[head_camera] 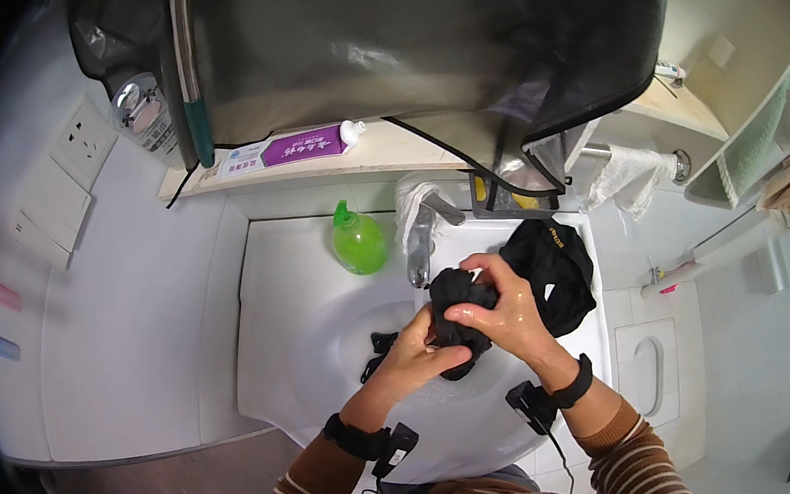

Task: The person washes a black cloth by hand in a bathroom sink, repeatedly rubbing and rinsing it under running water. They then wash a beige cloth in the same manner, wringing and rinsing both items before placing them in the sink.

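Between my two hands a bunched black cloth (459, 314) is held over the white washbasin (316, 334), just in front of the faucet (419, 247). My left hand (411, 362) grips it from the left and below. From the upper right, my right hand (505, 303) pinches it with thumb and fingers, and the skin there glistens wet. Some black straps or cloth (378, 352) hang or lie in the bowl beside my left hand; whether they join the held piece I cannot tell. To the right, another black garment (554, 274) lies heaped on the basin's rim.
A green pump bottle (359, 243) stands behind the bowl, left of the faucet. Above the basin, a wooden shelf (396, 148) carries a purple and white toothpaste tube (298, 147). A dark translucent cover (410, 32) hangs over it. A white cloth (624, 177) drapes from a bar at right.
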The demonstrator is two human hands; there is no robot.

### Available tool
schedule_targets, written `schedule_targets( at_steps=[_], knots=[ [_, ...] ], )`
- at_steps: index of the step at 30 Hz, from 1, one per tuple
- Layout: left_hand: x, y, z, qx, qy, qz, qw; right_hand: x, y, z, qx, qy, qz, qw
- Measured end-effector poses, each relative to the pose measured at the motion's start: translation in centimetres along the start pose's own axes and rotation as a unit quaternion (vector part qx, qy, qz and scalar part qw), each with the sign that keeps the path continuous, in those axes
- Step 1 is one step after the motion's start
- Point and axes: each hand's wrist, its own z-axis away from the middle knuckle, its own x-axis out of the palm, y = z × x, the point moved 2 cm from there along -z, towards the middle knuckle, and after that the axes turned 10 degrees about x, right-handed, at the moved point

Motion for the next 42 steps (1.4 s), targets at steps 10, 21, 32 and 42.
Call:
schedule_targets(
  at_steps=[10,21,32,42],
  knots=[
    [-2.2,1.5,-1.4,0.115,0.146,0.322,0.929,-3.3,3.3,0.6,0.112,-0.178,-0.321,0.923],
    [1.2,3.9,-3.6,0.183,0.052,0.224,0.956,-1.0,-0.8,-0.2,-0.046,-0.054,-0.010,0.997],
    [-4.0,1.1,-11.2,0.180,0.291,0.258,0.903,-3.6,1.7,-9.8,-0.113,0.166,0.040,0.979],
    [-9.2,-4.2,-7.6,-0.015,0.325,0.204,0.923,-2.1,1.3,-9.1,-0.140,0.107,0.081,0.981]
  ],
)
